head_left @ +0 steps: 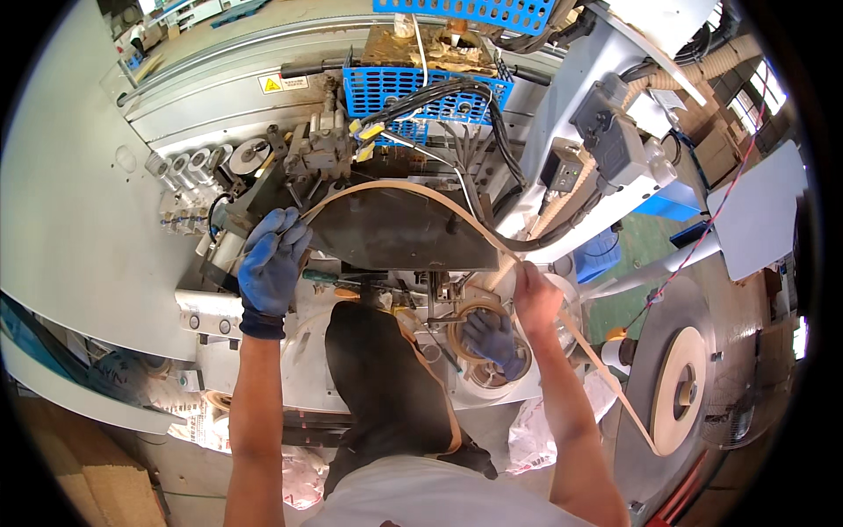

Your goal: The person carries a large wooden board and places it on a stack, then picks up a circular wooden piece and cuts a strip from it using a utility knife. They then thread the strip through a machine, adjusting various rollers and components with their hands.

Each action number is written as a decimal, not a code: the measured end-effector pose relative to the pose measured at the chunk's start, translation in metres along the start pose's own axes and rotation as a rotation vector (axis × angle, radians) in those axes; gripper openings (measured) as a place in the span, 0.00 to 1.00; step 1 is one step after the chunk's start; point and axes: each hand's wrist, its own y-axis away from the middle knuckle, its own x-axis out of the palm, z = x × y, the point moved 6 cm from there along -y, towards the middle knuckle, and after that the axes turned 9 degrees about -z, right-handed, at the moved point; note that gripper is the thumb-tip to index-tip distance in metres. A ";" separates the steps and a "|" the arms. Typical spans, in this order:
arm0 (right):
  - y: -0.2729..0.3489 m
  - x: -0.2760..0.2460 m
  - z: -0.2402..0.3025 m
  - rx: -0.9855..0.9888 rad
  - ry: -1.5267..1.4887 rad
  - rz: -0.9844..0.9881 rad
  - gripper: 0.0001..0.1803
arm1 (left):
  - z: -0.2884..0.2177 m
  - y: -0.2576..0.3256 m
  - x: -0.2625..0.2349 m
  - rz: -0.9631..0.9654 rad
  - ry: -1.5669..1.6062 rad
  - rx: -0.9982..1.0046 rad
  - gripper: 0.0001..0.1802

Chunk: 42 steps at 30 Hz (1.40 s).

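Observation:
A long beige strip of edge banding [421,191] arches across the machine in front of me, between my two hands. My left hand [270,263], in a blue work glove, has its fingers closed around the strip's left part, beside the metal rollers. My bare right hand [536,300] is closed in a fist-like grip on the strip further right. Past that hand the strip slopes down to a large banding roll [674,395] on a grey round disc [637,351]. A loose blue glove [493,341] lies on smaller tape rolls below the right hand.
A dark metal plate [395,233] sits beneath the arched strip. Blue perforated baskets [369,92] and black cables hang behind it. Metal rollers [198,162] stand at the left, and a screwdriver [318,276] lies near the plate. A white machine arm [562,114] rises at the right.

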 end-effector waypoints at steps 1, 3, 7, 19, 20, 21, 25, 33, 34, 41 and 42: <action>0.001 0.000 0.003 -0.004 -0.017 0.010 0.04 | 0.006 -0.004 -0.002 -0.002 0.002 -0.011 0.23; 0.002 0.004 0.008 -0.010 -0.052 0.032 0.07 | 0.018 -0.012 -0.003 -0.006 0.005 -0.036 0.23; -0.003 0.007 0.011 0.013 -0.068 0.087 0.10 | 0.030 -0.024 -0.003 -0.105 -0.066 -0.036 0.21; -0.027 0.010 -0.026 0.134 0.276 0.565 0.07 | 0.042 -0.075 0.004 -0.322 -0.174 -0.254 0.16; -0.028 0.006 -0.026 0.088 0.318 0.529 0.10 | 0.042 -0.077 0.001 -0.355 -0.136 -0.260 0.13; -0.035 0.001 -0.022 0.099 0.281 0.495 0.11 | 0.040 -0.077 0.001 -0.358 -0.147 -0.258 0.13; -0.048 -0.008 0.016 0.111 0.101 0.449 0.15 | 0.036 -0.071 -0.001 -0.362 -0.174 -0.245 0.14; -0.028 0.002 0.020 0.434 -0.266 0.573 0.08 | 0.043 -0.071 -0.018 -0.463 -0.127 -0.274 0.17; -0.029 0.001 0.031 0.546 -0.449 0.575 0.07 | 0.048 -0.074 -0.011 -0.464 -0.171 -0.282 0.17; -0.092 0.046 0.166 -0.098 -0.639 0.200 0.15 | 0.087 -0.079 0.024 -0.371 -0.220 -0.386 0.19; -0.096 0.064 0.177 -0.159 -0.624 0.208 0.15 | 0.096 -0.081 0.020 -0.317 -0.196 -0.399 0.20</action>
